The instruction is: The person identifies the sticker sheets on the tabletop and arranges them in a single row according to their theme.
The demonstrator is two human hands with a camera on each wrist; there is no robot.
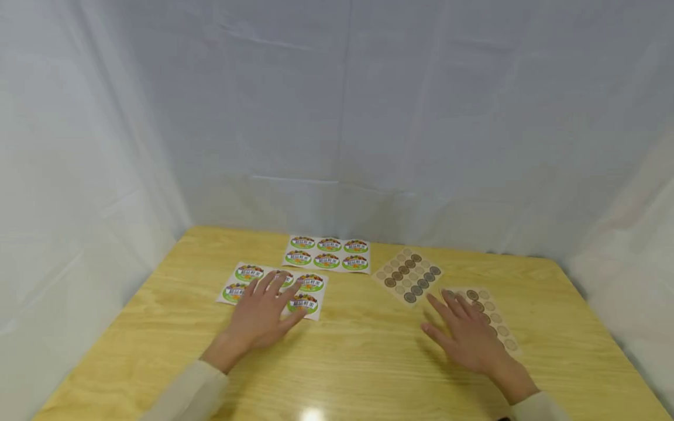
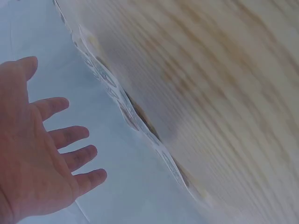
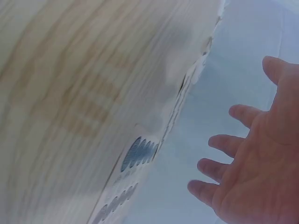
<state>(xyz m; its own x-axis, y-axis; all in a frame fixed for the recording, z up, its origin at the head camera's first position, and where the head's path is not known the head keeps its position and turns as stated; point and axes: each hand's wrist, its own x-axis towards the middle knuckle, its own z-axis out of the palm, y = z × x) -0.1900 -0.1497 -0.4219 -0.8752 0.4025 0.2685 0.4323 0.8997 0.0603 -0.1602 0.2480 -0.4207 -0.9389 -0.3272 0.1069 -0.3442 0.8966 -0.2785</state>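
My left hand (image 1: 258, 316) is above the near white sheet of oval fruit stickers (image 1: 310, 283), partly covering it. In the left wrist view that hand (image 2: 42, 144) has its fingers spread and holds nothing, apart from the thin sheet edge (image 2: 128, 109). Over the right tan sheet of round stickers (image 1: 497, 318) is my right hand (image 1: 468, 339), hiding its left part. The right wrist view shows this hand (image 3: 261, 154) spread too, with nothing in it and a gap to the table. Beside it lies another tan sheet of dark and pale round stickers (image 1: 408, 275).
A second white sheet of oval fruit stickers (image 1: 326, 254) lies at the table's back edge. Pale plastic sheeting (image 1: 337, 117) hangs behind and at both sides of the wooden table (image 1: 358, 356). The sheets' edges curl slightly off the wood.
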